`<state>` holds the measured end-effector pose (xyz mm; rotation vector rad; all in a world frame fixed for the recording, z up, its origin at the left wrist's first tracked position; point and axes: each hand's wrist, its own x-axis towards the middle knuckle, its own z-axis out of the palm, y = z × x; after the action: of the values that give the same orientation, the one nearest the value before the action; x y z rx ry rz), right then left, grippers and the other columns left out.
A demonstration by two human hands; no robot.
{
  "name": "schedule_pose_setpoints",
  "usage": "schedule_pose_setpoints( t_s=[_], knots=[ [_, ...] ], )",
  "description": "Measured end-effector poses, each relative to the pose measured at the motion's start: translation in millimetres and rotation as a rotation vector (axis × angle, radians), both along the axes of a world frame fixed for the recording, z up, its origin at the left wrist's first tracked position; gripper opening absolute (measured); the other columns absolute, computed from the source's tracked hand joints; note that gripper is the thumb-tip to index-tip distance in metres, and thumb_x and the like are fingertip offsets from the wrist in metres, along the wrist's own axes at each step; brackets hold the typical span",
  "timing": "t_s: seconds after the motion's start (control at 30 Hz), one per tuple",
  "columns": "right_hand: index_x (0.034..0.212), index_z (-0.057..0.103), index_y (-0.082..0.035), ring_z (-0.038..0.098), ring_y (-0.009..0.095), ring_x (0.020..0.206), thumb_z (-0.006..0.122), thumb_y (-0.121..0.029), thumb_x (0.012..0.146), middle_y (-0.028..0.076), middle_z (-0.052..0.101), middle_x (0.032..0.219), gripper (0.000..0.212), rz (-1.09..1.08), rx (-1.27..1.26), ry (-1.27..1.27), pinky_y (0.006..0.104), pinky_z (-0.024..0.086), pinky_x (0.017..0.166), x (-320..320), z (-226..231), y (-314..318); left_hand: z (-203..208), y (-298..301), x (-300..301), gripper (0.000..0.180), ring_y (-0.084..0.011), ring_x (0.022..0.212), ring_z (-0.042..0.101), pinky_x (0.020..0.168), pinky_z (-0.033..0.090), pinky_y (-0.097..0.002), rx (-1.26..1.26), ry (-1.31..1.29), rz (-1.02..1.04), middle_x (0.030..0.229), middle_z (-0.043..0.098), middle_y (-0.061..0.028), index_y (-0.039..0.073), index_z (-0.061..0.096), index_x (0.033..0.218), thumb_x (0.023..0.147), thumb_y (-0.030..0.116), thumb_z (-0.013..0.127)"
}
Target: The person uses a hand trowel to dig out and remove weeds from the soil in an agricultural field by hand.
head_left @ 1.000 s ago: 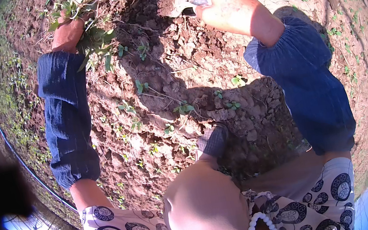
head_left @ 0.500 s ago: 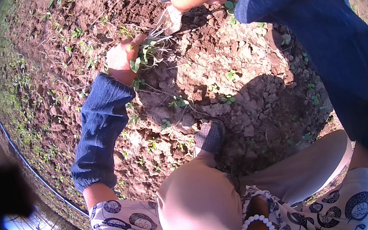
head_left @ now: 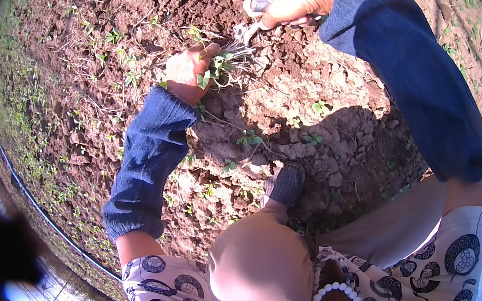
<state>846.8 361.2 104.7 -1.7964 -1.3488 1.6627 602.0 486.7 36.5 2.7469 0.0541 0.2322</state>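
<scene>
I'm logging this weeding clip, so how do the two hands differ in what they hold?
The left hand clutches a bunch of green weeds; the right hand is closed on a metal tool. The left sits lower, against the soil; the right is raised further out. Both wear blue sleeves.

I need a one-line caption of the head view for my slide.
Left hand grips a clump of weeds while the right hand holds a small metal tool against it, over dry clumpy soil.

Two hands, left hand [head_left: 190, 71], right hand [head_left: 288, 1], one metal hand tool [head_left: 245, 30], one weed clump [head_left: 218, 67], two blue sleeves [head_left: 146, 157]
</scene>
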Motion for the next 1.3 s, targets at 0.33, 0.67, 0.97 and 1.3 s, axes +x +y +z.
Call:
schedule_pose_setpoints(
  t_s=[0.33, 0.67, 0.97, 1.3],
  knots=[
    [0.084, 0.053, -0.004, 0.043, 0.011, 0.04, 0.053, -0.003, 0.079, 0.004, 0.047, 0.061, 0.005, -0.271, 0.147, -0.046, 0.0303, 0.032, 0.035, -48.1, -6.0, -52.5, 17.0, 9.1, -21.6, 0.035, -0.0173, 0.093, 0.061, 0.081, 0.046, -0.0327, -0.741, -0.037, 0.8, 0.106, 0.066, -0.0084, 0.002, 0.062, 0.11, 0.085, 0.026, 0.063],
    [0.076, 0.054, -0.002, 0.053, 0.014, 0.069, 0.057, -0.008, 0.081, 0.004, 0.056, 0.076, 0.008, 0.223, 0.848, -0.012, 0.0272, 0.042, 0.057, 11.5, -9.1, -19.0, -16.8, 12.4, -3.2, 0.044, -0.0153, 0.086, 0.062, 0.077, 0.05, -0.0317, -0.476, 0.329, 0.222, 0.098, 0.066, -0.0094, -0.007, 0.055, 0.114, 0.086, 0.026, 0.06],
    [0.077, 0.05, -0.005, 0.032, 0.006, 0.032, 0.058, -0.005, 0.076, -0.003, 0.037, 0.05, 0.008, -0.246, 0.048, 0.234, 0.0236, 0.025, 0.029, -15.4, -34.7, -43.3, -1.2, -5.5, 19.5, 0.032, -0.027, 0.077, 0.066, 0.068, 0.052, -0.0351, -0.284, 0.276, 0.326, 0.086, 0.068, -0.0156, 0.006, 0.065, 0.105, 0.077, 0.02, 0.065],
    [0.061, 0.041, -0.008, 0.043, 0.014, 0.037, 0.051, -0.008, 0.077, 0.005, 0.046, 0.05, 0.02, -0.582, 0.059, 0.523, 0.0316, 0.032, 0.034, -30.7, -50.8, -53.8, -13.7, 65.3, 14.3, 0.027, -0.0281, 0.093, 0.061, 0.082, 0.046, -0.0376, -0.032, 0.331, 0.535, 0.103, 0.065, -0.0124, 0.007, 0.063, 0.108, 0.087, 0.022, 0.053]
  ],
)
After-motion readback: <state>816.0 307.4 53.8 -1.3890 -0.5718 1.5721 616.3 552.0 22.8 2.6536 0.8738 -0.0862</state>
